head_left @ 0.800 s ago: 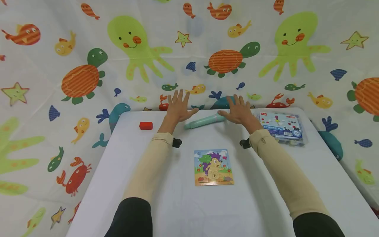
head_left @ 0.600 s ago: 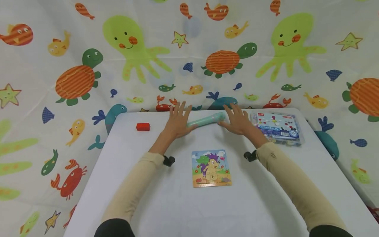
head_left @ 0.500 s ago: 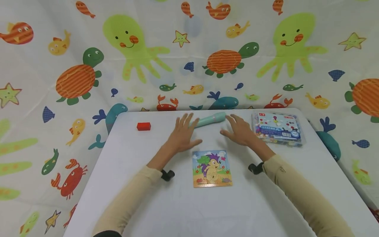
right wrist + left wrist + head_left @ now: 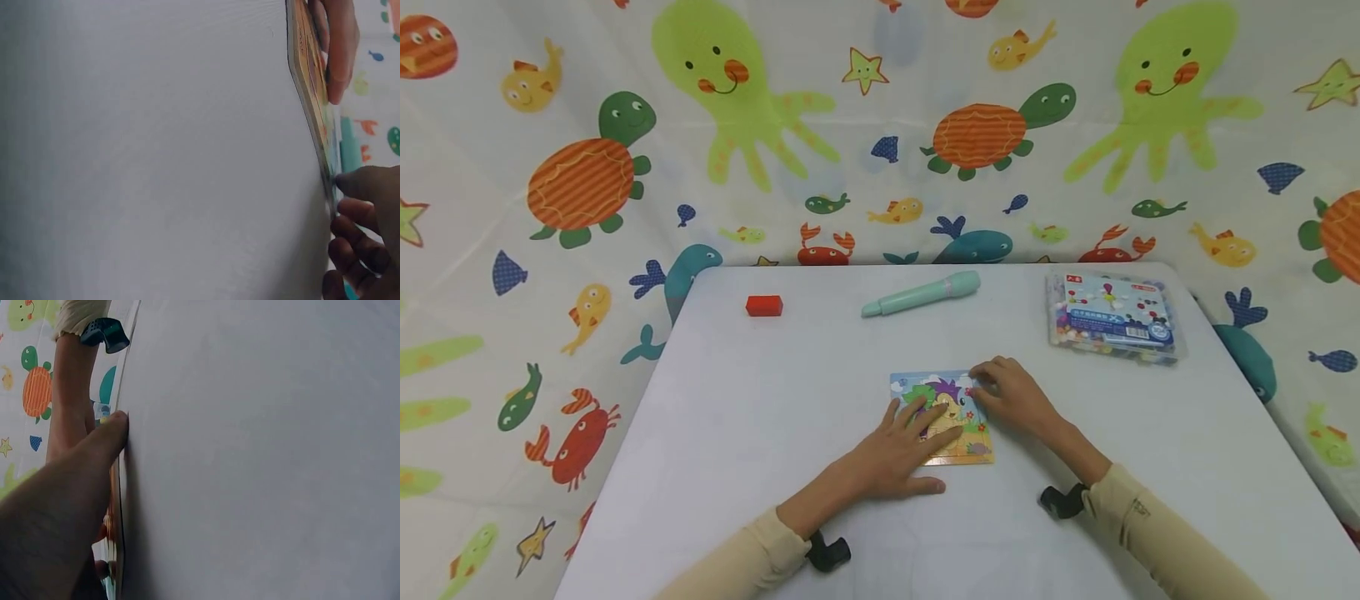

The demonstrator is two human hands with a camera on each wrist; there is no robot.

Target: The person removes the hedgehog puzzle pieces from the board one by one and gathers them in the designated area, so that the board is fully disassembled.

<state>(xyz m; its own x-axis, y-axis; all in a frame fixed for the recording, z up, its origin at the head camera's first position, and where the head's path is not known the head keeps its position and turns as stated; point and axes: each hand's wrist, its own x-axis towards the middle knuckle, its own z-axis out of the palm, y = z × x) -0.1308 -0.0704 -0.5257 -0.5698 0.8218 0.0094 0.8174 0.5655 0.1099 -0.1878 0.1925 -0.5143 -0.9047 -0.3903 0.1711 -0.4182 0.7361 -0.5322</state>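
A square jigsaw puzzle (image 4: 976,435) with a purple hedgehog picture lies flat on the white table (image 4: 760,400). My left hand (image 4: 891,454) rests over its left half with fingers straight and spread, covering much of the picture. In the left wrist view, that hand's thumb (image 4: 112,431) reaches along the tabletop. At the puzzle's upper right corner, my right hand (image 4: 1017,402) has its fingers curled, with the thumb at the right edge. The right wrist view shows the puzzle's wooden side (image 4: 305,87) and the right thumb (image 4: 356,181) pinching at the corner.
A mint-green marker-shaped stick (image 4: 921,294) lies at the back middle. Left of it is a red block (image 4: 764,306). At the back right stands a clear plastic box (image 4: 1116,317) of colourful pieces. A sea-animal curtain (image 4: 865,125) hangs behind the table.
Both hands have come back from the mint-green stick toward the puzzle. The left hand now lies on it, and the right hand has curled at its upper right corner. The view tilted slightly down.
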